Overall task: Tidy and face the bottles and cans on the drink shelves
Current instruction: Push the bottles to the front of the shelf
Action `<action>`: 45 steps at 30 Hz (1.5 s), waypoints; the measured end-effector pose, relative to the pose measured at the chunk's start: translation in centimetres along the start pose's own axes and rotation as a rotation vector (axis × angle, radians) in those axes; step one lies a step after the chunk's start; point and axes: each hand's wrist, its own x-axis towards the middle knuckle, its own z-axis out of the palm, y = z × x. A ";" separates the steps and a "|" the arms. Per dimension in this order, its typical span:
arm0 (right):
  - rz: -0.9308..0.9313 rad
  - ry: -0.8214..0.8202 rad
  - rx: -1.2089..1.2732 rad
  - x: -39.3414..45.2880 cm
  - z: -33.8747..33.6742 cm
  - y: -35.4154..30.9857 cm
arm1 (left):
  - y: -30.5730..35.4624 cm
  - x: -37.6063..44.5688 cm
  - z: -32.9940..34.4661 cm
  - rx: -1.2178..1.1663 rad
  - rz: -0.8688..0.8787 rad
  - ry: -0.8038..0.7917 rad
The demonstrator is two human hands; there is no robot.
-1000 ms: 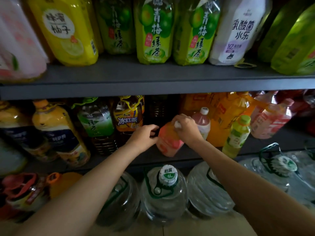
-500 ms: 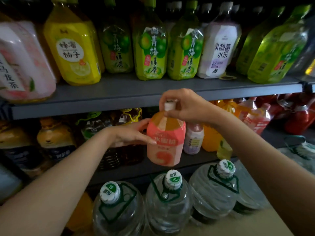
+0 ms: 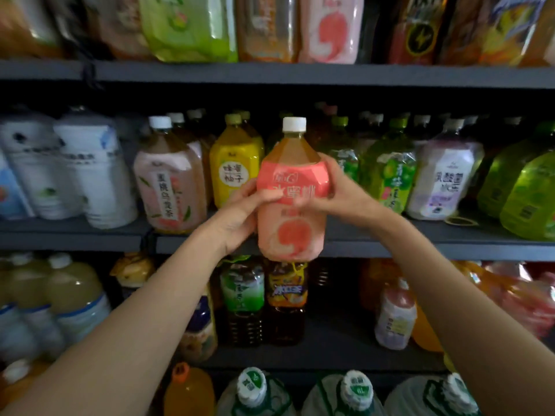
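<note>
I hold peach bottle upright, label toward me, off shelf, in front of middle shelf. Left hand clasps its side, right hand other side. Step: relocating stray. Next, I judge: find matching pink bottles up top, slot beside them, label outward.

Dark grey metal shelving filled the whole view, three boards stacked one above another, each with a flat front lip. A black joint marked where two upper boards met, and another sat on the middle board. Recesses behind the stock were deep in shadow. Light was dim, falling from the front. No wall, floor or window was visible.
</note>
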 end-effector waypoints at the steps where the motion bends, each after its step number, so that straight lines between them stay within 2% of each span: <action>1: 0.017 -0.024 0.023 0.2 1.0 0.5 | 0.6 -0.1 -0.4 0.010 0.008 0.039; 5: -0.023 0.128 0.010 1.8 3.5 1.1 | 2.2 -0.6 -1.9 0.090 0.002 0.084; 9: -0.049 0.131 0.012 3.0 5.4 1.7 | 2.7 -1.9 -3.7 0.325 0.009 0.156; 11: -0.038 0.139 -0.011 3.5 6.0 2.0 | 1.8 -2.6 -5.2 0.541 0.065 0.307; 15: 0.018 0.165 0.026 5.2 6.2 2.3 | 0.7 -3.5 -9.5 0.711 0.270 0.856; 17: 0.044 0.159 0.027 5.9 6.1 2.4 | 0.8 -3.2 -10.8 0.813 0.215 0.977; 24: 0.075 0.182 0.021 6.5 6.2 2.8 | 0.6 -1.2 -8.7 0.926 0.072 0.954; 28: 0.059 0.291 -0.050 6.6 7.1 2.4 | 0.7 -0.5 -7.7 0.978 -0.041 0.965; 34: 0.062 0.390 -0.108 6.6 8.1 2.3 | 0.2 -0.3 -7.7 1.038 -0.048 1.014; 37: 0.075 0.388 -0.115 6.5 8.1 2.1 | -0.1 -0.6 -6.8 1.015 0.040 1.092; 40: 0.084 0.371 -0.135 6.4 8.0 1.9 | -1.3 -1.2 -5.2 1.118 0.255 1.160; 43: 0.086 0.356 -0.156 6.3 7.9 1.7 | -2.5 -1.0 -3.1 1.152 0.406 0.995; 45: 0.081 0.339 -0.160 6.4 7.7 1.8 | -2.6 -0.2 -2.1 1.051 0.381 0.818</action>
